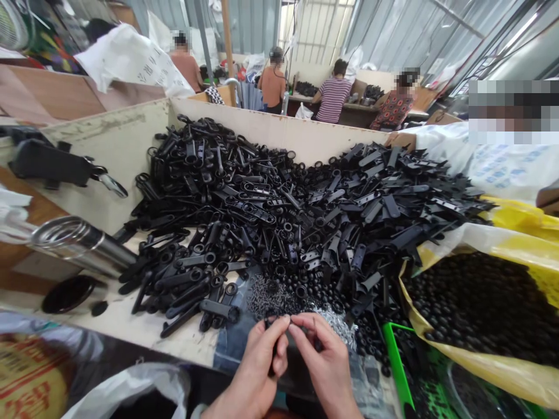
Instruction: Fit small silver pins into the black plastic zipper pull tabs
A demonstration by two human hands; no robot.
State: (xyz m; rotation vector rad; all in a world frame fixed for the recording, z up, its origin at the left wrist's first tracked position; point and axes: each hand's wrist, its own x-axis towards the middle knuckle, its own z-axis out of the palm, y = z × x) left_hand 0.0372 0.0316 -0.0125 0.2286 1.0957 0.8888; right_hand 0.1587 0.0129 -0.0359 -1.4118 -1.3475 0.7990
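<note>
Low in the middle of the head view, my left hand point(258, 359) is closed round a black plastic part point(274, 352), mostly hidden by the fingers. My right hand point(325, 355) meets it at the fingertips. Its thumb and forefinger are pinched together by the part's upper end, and what they hold is too small to make out. Just beyond the hands lie small dark metal pieces point(265, 293), a heap of shiny silver pins point(334, 323) and black round beads point(322, 289). Finished-looking black handle-shaped pieces point(218, 308) lie to the left.
A large pile of black plastic parts point(279, 198) fills the bench behind. At right stand a yellow sack of black balls point(489, 302) and a green crate point(395, 366). A metal cylinder point(82, 244) stands left, a white bag point(161, 378) below. Several people sit at benches beyond the partition point(279, 125).
</note>
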